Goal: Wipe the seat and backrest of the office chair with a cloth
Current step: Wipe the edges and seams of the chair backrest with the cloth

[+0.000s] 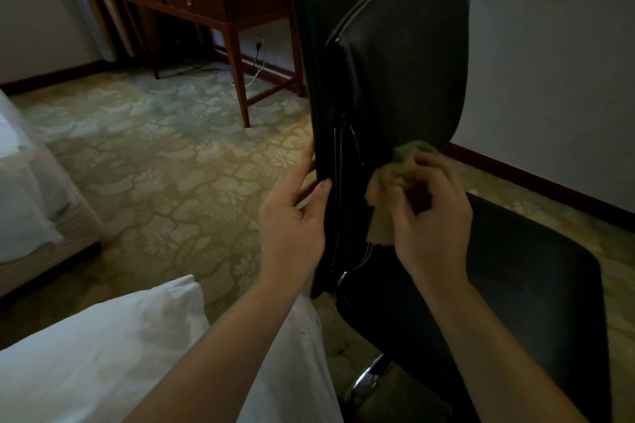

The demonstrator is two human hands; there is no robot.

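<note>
Our left hand [292, 219] grips the backrest [395, 78] edge, fingers [311, 161] wrapped round it; our right hand [429, 209] clenches the cloth [385, 182] (bunched, greenish) against the backrest, the seat [532, 268] just below.

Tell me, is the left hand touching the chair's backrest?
Touching. The head view shows the left hand wrapped around the backrest edge, thumb pressed on its front.

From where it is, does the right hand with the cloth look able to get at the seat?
Probably yes: the right hand holds the cloth against the lower backrest, and the seat lies bare just below, nothing between.
</note>
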